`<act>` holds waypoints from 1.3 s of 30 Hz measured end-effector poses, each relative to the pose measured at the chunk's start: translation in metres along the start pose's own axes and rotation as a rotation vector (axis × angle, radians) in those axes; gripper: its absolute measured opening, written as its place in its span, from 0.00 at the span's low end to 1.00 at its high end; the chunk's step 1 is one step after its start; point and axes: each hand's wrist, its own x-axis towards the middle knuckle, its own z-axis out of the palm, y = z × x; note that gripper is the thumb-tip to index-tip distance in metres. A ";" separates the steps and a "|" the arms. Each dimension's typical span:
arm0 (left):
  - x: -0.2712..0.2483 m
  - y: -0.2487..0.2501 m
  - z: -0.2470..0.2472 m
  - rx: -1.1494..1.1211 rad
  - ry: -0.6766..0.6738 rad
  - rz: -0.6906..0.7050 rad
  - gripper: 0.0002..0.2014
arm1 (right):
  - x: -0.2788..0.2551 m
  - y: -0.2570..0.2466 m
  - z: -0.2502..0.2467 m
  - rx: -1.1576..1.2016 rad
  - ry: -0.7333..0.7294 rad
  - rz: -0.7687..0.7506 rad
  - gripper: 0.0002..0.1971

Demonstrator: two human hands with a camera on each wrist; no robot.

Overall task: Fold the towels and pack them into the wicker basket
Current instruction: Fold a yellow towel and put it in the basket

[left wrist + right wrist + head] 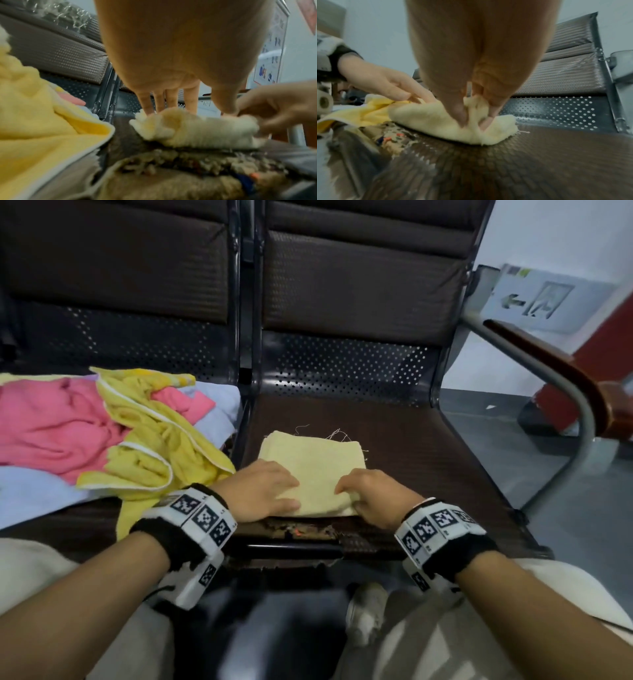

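Observation:
A pale yellow towel (pixel 313 470) lies folded into a small square on the brown padded seat (pixel 428 460). My left hand (pixel 263 491) rests flat on its near left part, fingers straight and pressing down, as the left wrist view shows over the towel (pixel 197 129). My right hand (pixel 363 491) is at the near right corner, where thumb and fingers pinch a tuft of the towel (pixel 453 121) in the right wrist view. No wicker basket is in view.
A loose heap of towels fills the left seat: a pink one (pixel 51 426), a brighter yellow one (pixel 161 446) and a pale blue one (pixel 30 491). The seat's front edge is torn (pixel 301 532). A metal armrest (pixel 561 385) stands to the right.

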 end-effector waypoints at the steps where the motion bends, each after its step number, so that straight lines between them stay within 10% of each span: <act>1: -0.002 -0.002 0.001 0.068 -0.056 -0.029 0.30 | -0.002 -0.002 -0.003 -0.005 0.031 0.009 0.21; 6: -0.010 -0.007 -0.001 0.328 0.001 0.006 0.23 | -0.010 0.000 -0.016 0.081 0.119 0.027 0.21; 18: 0.015 -0.015 -0.042 -0.084 0.055 -0.059 0.03 | 0.030 0.018 -0.045 0.074 0.004 0.084 0.25; 31: 0.086 -0.057 -0.035 0.052 0.023 -0.195 0.13 | 0.111 0.063 -0.034 0.305 0.022 0.328 0.16; 39: 0.092 -0.054 -0.041 0.071 -0.152 -0.223 0.19 | 0.122 0.073 -0.035 0.335 -0.258 0.545 0.36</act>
